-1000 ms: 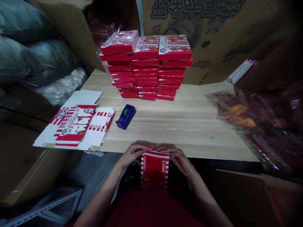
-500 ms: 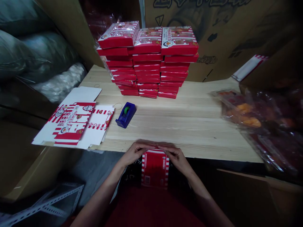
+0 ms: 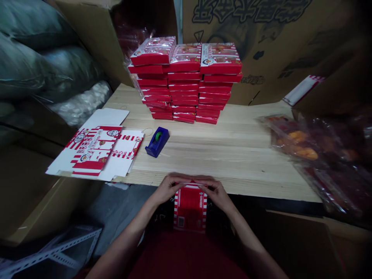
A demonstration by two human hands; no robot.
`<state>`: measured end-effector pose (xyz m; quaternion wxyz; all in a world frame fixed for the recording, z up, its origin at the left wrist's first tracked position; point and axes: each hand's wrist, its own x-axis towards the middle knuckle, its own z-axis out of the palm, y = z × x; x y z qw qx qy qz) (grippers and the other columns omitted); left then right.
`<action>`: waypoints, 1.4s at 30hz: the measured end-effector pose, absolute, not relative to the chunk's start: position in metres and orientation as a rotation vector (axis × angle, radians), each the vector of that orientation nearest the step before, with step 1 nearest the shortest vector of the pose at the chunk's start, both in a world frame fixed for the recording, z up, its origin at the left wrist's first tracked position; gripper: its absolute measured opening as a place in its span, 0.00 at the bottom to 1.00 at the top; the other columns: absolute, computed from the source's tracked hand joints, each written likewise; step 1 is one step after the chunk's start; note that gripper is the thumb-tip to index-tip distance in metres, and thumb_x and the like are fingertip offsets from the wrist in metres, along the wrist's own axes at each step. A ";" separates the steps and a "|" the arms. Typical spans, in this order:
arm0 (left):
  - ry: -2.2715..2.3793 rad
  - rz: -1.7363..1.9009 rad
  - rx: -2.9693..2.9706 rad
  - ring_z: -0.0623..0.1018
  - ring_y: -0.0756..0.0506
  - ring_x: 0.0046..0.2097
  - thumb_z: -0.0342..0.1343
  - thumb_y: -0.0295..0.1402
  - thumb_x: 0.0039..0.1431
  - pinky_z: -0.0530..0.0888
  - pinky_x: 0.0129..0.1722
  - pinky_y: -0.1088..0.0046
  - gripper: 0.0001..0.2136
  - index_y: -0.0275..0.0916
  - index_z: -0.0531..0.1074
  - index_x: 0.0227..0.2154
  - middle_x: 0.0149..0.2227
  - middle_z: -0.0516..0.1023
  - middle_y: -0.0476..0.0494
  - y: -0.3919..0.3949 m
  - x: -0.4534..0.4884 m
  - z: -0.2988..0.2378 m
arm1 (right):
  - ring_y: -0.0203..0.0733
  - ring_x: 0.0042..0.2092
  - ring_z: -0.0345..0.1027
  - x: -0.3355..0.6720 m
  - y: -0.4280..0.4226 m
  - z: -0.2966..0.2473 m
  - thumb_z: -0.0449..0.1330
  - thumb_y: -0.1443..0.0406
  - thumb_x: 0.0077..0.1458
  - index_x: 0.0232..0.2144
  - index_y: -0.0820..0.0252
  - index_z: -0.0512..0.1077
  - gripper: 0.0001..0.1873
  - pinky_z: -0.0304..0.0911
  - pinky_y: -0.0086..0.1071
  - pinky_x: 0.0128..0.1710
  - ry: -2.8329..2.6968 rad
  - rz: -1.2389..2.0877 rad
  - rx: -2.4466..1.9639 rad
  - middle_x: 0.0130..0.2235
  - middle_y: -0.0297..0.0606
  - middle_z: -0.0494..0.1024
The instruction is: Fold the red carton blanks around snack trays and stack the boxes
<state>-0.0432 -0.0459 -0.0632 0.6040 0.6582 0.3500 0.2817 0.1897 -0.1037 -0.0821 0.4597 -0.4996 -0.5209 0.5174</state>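
Observation:
Both my hands hold a red-and-white printed cardboard box [image 3: 190, 209] upright at the near edge of the table, with their fingers meeting along its top end. My left hand [image 3: 168, 189] grips the box's left upper corner, and my right hand [image 3: 213, 192] grips the right one. The lower part of the box rests against my red clothing. Beyond my hands, on the wooden table [image 3: 229, 162], stand three stacks of red boxes [image 3: 183, 91] with clear-wrapped tops. Flat unfolded printed cartons [image 3: 95, 151] lie to the left, out of reach of my fingers.
A blue tape dispenser [image 3: 157, 142] and a rubber band [image 3: 148, 131] lie on the table. Plastic bags of orange-coloured food [image 3: 296, 143] pile up on the right. Cardboard cartons [image 3: 247, 35] stand behind, grey sacks [image 3: 37, 66] at left, and a metal rack [image 3: 58, 248] lies low at left.
My hands stay on the box, with fingers closer along its top end. The whole scene shifts slightly in view as my head moves; the stacks and the tape dispenser stay in place on the table.

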 end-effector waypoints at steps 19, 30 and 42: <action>0.787 0.546 1.703 0.82 0.38 0.53 0.59 0.38 0.67 0.74 0.56 0.59 0.12 0.46 0.83 0.50 0.49 0.86 0.40 -0.023 -0.042 -0.064 | 0.48 0.44 0.80 0.202 -0.068 -0.090 0.68 0.53 0.58 0.41 0.48 0.85 0.12 0.73 0.48 0.50 -1.422 1.444 -1.200 0.41 0.38 0.88; 0.784 0.422 1.706 0.83 0.41 0.49 0.57 0.34 0.69 0.77 0.52 0.63 0.11 0.44 0.83 0.47 0.46 0.87 0.46 -0.021 -0.045 -0.061 | 0.44 0.38 0.79 0.200 -0.066 -0.092 0.69 0.50 0.56 0.36 0.52 0.84 0.14 0.74 0.42 0.45 -1.387 1.600 -1.200 0.36 0.36 0.85; 0.665 0.405 1.882 0.76 0.41 0.63 0.46 0.30 0.74 0.72 0.64 0.55 0.20 0.48 0.71 0.63 0.61 0.78 0.43 -0.040 -0.063 -0.045 | 0.51 0.60 0.73 0.209 -0.095 -0.073 0.54 0.51 0.70 0.54 0.42 0.78 0.18 0.62 0.56 0.65 -1.652 1.420 -1.186 0.57 0.38 0.81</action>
